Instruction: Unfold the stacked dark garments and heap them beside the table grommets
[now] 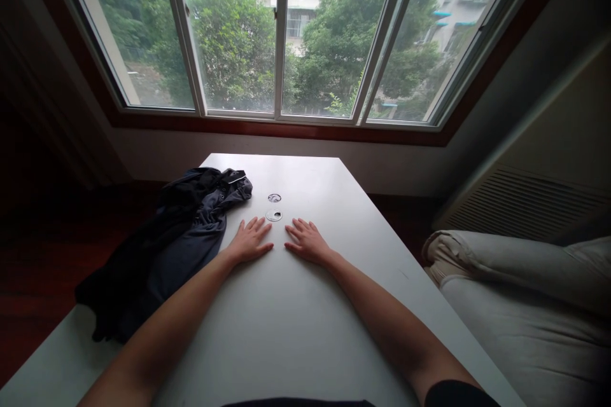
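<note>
Your table (296, 318) reads plain white, no pattern. The garment (167, 248) on its left side is dark navy, nearly black in the folds, with a small white tag at the collar. Two round caps (273, 206) ahead of you are silver-grey; the far one shows a dark opening. The cushion (525, 292) to your right is off-white, unpatterned. The window (279, 32) frame is white, with a dark red-brown surround. Outside you see green trees and a pale grey building.

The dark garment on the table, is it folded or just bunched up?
Bunched up. The dark garment lies in a crumpled heap with uneven creases, draping over the table's left edge, beside the left hand.
</note>
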Demonstrator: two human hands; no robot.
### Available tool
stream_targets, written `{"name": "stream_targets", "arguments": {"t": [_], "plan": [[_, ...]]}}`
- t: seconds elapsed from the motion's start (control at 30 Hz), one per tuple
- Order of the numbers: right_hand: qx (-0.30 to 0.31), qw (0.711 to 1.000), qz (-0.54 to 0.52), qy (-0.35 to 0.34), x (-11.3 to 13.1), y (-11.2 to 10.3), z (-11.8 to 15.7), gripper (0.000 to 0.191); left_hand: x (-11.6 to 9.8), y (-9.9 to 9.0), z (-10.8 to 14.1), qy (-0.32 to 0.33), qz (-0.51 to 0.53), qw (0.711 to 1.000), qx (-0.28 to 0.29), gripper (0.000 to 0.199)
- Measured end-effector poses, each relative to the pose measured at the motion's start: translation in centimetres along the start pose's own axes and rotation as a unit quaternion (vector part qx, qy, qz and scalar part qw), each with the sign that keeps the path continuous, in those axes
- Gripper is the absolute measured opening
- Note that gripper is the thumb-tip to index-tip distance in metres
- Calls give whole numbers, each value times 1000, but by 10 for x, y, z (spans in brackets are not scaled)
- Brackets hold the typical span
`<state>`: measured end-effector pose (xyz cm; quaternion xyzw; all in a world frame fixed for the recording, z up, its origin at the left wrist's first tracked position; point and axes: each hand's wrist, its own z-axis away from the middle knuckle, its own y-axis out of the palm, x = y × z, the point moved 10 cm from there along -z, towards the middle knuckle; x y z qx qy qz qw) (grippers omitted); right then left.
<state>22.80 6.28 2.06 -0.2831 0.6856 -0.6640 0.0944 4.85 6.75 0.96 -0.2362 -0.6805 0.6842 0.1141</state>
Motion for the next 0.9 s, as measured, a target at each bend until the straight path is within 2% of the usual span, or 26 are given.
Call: {"name": "stream_targets", "arguments": {"t": [0.2, 0.9], "plan": [[9, 1000, 18, 4, -3, 3, -1, 68, 3, 1, -1, -2, 0, 1000, -9, 61], [7, 1000, 6, 6, -5, 4, -2, 67, 3, 0, -2, -5, 1, 1000, -17, 63]]}}
